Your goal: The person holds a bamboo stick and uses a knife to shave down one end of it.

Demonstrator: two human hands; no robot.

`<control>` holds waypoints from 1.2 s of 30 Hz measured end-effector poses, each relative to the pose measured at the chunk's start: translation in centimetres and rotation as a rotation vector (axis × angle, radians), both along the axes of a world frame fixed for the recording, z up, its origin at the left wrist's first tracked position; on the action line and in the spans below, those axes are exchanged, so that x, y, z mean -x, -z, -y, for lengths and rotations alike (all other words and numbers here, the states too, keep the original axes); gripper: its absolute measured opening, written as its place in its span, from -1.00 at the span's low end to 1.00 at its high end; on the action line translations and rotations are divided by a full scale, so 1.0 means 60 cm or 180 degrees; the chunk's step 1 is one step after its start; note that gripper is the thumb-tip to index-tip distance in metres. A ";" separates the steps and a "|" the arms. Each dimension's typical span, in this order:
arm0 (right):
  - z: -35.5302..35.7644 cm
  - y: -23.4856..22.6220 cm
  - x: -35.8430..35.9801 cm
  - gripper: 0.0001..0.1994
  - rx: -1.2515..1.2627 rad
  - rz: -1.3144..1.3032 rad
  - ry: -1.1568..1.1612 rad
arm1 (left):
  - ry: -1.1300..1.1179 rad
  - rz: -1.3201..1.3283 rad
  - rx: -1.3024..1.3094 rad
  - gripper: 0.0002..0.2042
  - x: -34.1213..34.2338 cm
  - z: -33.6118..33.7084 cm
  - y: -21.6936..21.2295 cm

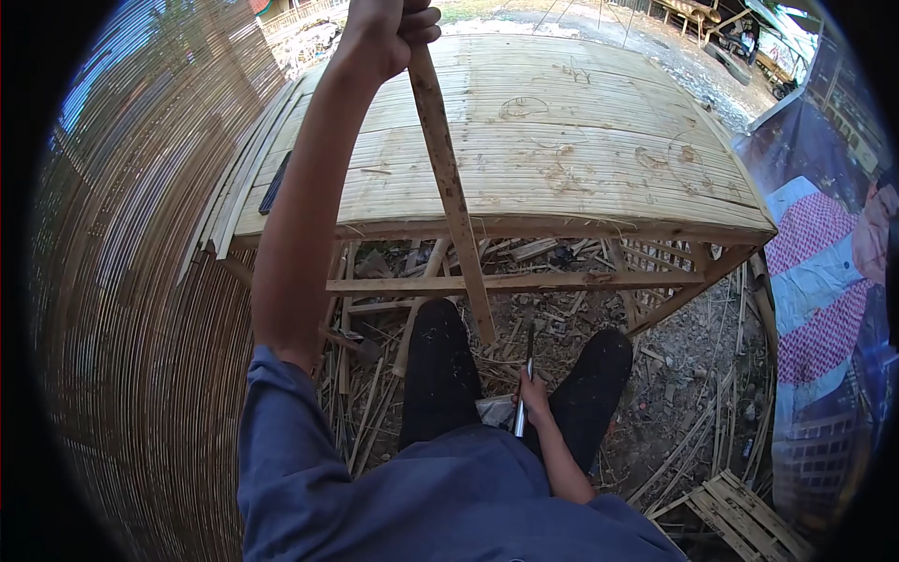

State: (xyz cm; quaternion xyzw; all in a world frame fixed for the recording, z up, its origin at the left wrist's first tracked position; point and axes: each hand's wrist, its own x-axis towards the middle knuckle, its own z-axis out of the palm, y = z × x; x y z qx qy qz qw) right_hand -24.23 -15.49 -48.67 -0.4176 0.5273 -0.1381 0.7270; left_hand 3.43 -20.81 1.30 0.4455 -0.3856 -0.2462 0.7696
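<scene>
My left hand (389, 33) is raised high and grips the upper end of a long bamboo slat (452, 192), which slants down to the ground between my knees. My right hand (534, 398) is low near my lap and holds a long thin blade (524, 384) pointing upward, its tip close to the slat's lower end. My legs in dark trousers sit on either side of the slat's foot.
A wide bamboo-slat platform (562, 159) on a wooden frame stands in front of me. A woven bamboo wall (131, 281) curves along the left. Bamboo scraps and shavings (674, 375) litter the dirt. A printed banner (824, 309) hangs at right; a small slatted pallet (740, 510) lies lower right.
</scene>
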 end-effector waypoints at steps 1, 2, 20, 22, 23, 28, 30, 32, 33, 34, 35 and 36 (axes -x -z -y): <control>0.000 0.000 0.001 -0.67 0.0028 -0.0048 0.0008 | 0.0033 0.0004 -0.0040 -0.60 -0.002 0.001 0.004; 0.000 0.001 0.001 -0.67 0.0049 -0.0095 0.0029 | 0.0037 0.0009 -0.0054 -0.60 0.001 0.005 0.006; -0.006 0.006 0.003 -0.65 0.0142 -0.0094 0.0014 | 0.0037 0.0060 0.0002 -0.61 0.016 -0.007 0.029; -0.007 -0.009 0.002 -0.65 0.0116 -0.0076 0.0061 | -0.0074 0.0198 0.0048 -0.73 0.017 -0.016 0.032; -0.006 -0.013 0.003 -0.64 0.0122 -0.0105 0.0032 | -0.0107 0.0249 0.0092 -0.74 0.013 -0.022 0.035; -0.009 -0.007 0.002 -0.63 0.0203 -0.0188 0.0045 | -0.0449 0.0082 0.0248 -0.67 0.011 -0.035 0.057; -0.007 -0.008 0.003 -0.63 0.0211 -0.0198 -0.0030 | -0.0647 0.0189 0.0231 -0.60 0.013 -0.042 0.062; -0.008 -0.005 0.005 -0.64 0.0171 -0.0166 0.0069 | -0.0721 0.0073 0.0468 -0.61 0.020 -0.045 0.075; -0.007 -0.008 0.004 -0.64 0.0222 -0.0164 0.0099 | -0.0600 0.0064 0.0593 -0.62 0.019 -0.052 0.082; -0.009 -0.009 0.004 -0.63 0.0271 -0.0163 0.0136 | -0.0473 0.0051 0.0716 -0.63 0.018 -0.059 0.091; -0.005 0.011 0.006 -0.62 0.0284 -0.0170 0.0084 | -0.0464 0.0110 0.0829 -0.65 0.017 -0.062 0.102; -0.007 0.012 0.007 -0.62 0.0241 -0.0155 0.0158 | -0.0472 0.0170 0.0933 -0.66 0.014 -0.071 0.113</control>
